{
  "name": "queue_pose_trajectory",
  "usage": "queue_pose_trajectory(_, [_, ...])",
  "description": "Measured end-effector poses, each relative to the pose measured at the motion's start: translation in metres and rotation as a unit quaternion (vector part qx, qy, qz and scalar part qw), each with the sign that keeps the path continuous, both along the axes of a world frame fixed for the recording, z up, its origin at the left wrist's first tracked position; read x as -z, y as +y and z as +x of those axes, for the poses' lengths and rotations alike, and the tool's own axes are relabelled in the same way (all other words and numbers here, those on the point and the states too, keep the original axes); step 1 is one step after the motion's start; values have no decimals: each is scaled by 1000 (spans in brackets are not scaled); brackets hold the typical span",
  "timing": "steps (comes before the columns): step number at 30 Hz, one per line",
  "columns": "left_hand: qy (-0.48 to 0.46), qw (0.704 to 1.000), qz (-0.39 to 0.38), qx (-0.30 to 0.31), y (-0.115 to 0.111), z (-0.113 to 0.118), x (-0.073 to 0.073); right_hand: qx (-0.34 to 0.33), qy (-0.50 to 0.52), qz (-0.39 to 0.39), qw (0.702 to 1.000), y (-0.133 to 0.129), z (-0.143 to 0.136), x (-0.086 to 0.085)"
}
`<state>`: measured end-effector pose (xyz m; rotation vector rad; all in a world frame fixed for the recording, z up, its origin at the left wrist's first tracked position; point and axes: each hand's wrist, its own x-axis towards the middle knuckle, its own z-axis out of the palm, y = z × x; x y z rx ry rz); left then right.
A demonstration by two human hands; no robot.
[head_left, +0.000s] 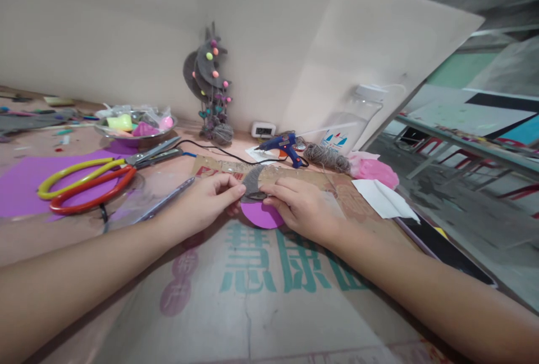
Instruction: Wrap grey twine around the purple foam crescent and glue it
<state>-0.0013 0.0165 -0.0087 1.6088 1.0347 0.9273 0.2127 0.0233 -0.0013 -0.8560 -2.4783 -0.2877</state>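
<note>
We work at a tabletop (63, 235) covered by a flattened brown cardboard sheet with green printed characters (269, 296), set against a pale wall; open floor and other tables show beyond the cardboard's right edge. Left of the cardboard lie a sheet of purple foam (25, 184) and large scissors with yellow and red handles (92, 178); behind those sits a metal bowl of coloured scraps (135, 125). At the cardboard's far edge rest a blue glue gun (286, 148), a ball of grey twine (326, 156) and a clear plastic bottle (353, 119). A grey felt hanging ornament with small pompoms (210, 83) leans on the wall behind.

Both forearms reach forward and meet over the cardboard's far middle. Our left hand (206, 201) pinches the left edge of a curved grey felt piece (251, 184), grip narrow on it. Our right hand (305, 206) presses fingertips on the same felt, which lies on a round purple foam disc (261, 215) flat on the cardboard.
</note>
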Motion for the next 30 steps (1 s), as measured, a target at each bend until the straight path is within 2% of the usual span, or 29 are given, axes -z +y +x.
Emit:
queue_pose_trajectory(5, [-4,1000,12,1,0,0,1,-7,41,-9,999,2,2,2])
queue_pose_trajectory(12, [3,999,51,0,1,-1,1,27,72,-54,996,2,3,-2])
queue_pose_trajectory(21, [25,998,61,-11,1,0,2,9,21,-2,1000,2,1,-2])
queue_pose_trajectory(30, [15,999,49,-2,0,0,-2,21,6,-1,1000,2,2,-1])
